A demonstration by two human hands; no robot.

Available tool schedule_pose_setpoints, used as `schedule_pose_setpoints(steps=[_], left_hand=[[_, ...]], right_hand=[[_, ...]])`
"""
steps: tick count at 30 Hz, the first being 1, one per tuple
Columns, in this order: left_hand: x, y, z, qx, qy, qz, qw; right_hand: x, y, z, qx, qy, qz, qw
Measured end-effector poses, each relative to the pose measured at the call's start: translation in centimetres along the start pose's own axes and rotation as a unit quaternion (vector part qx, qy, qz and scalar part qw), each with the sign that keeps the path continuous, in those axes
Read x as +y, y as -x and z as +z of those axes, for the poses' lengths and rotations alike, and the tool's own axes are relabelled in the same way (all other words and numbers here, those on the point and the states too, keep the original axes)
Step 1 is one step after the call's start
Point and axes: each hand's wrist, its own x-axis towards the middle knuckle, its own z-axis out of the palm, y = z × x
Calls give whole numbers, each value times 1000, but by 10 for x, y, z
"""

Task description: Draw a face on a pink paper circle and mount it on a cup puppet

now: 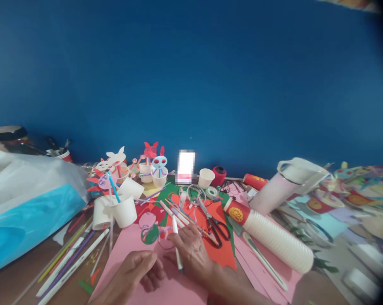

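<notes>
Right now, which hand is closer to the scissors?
Right. The right hand, holding a pen, is just left of the scissors, on the near side. The left hand is farther left, over pink paper.

Scissors [209, 217] lie between pen [175, 227] and cup stack [272, 237].
</notes>
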Motion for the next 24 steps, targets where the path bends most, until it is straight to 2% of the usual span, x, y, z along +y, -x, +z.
schedule_pose_setpoints(steps=[4, 11, 16, 18, 21, 24], left_hand=[[-1, -4, 0, 13, -12, -13, 1000], [-1, -4, -2, 0, 29, -21, 999], [1, -1, -2, 26, 119, -64, 991], [6, 1, 1, 15, 173, -70, 982], [14, 3, 7, -60, 260, -7, 964], [15, 1, 13, -63, 307, 34, 949]], right_hand=[[-2, 1, 5, 7, 25, 8, 1000], [0, 0, 7, 7, 31, -16, 999], [4, -2, -1, 58, 5, -20, 998], [1, -3, -7, 75, -18, -33, 996], [-6, -4, -15, 85, -44, -69, 993], [-14, -7, -19, 73, -63, -95, 991]])
